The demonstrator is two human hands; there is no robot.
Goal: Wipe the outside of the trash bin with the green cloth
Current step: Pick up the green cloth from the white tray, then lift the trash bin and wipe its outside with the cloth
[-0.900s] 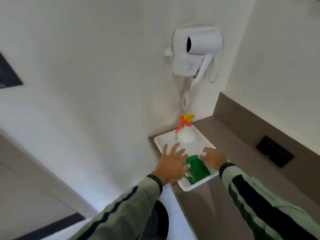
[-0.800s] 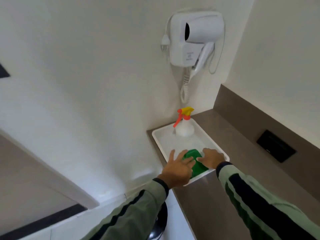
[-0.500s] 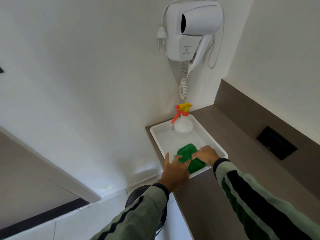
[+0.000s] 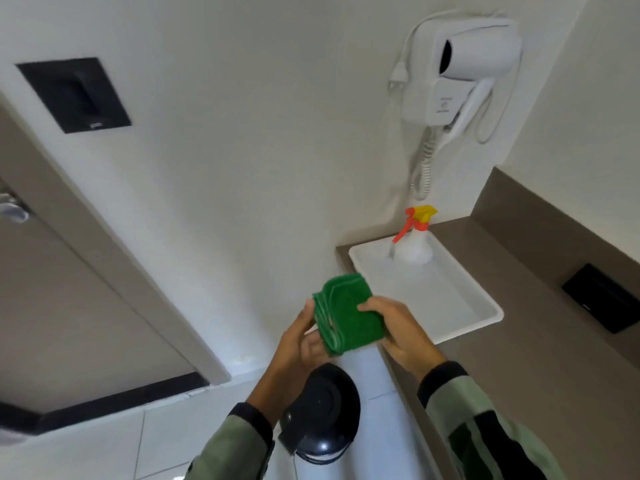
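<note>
Head view: your left hand (image 4: 298, 341) and right hand (image 4: 398, 330) grip the folded cloth (image 4: 346, 313); soft, light, so bunch it firmly.

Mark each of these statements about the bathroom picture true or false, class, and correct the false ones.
1. The green cloth lies in the white tray. False: both hands hold it in the air, to the left of the tray.
2. The spray bottle stands upright in the far end of the tray. True.
3. The left hand is wiping the trash bin. False: the left hand is on the cloth, above the bin, not touching it.
4. The right hand grips the cloth's right side. True.
5. The hair dryer lies on the counter. False: it hangs in its wall holder above the counter.
</note>
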